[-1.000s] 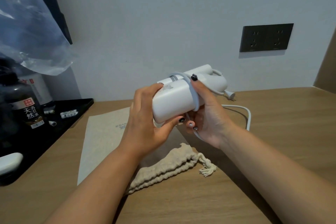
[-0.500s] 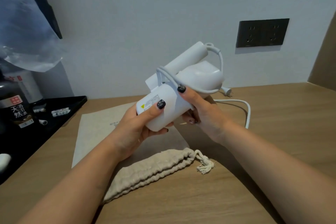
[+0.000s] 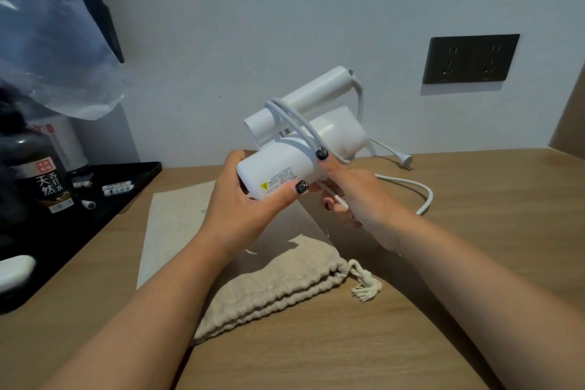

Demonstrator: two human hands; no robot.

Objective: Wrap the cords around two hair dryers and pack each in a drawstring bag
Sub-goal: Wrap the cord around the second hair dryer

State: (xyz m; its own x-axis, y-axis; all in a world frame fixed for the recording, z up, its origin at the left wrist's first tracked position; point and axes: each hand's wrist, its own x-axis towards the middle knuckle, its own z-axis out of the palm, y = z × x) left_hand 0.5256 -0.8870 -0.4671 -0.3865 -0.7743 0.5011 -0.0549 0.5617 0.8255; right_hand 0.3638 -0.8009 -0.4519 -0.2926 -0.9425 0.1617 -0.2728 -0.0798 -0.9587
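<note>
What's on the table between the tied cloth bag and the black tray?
A flat beige bag lies between the cloth bag and the black tray, in the head view.

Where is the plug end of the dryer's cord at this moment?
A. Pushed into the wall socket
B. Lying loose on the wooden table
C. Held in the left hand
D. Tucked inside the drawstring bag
B: the plug lies on the table, below the wall socket and unplugged.

Dark bottle (image 3: 44,177): label bears the characters 天然 and 苏打水 beneath a red square mark. Hair dryer (image 3: 278,176): yellow warning triangle beside fine print too small to read.
</note>
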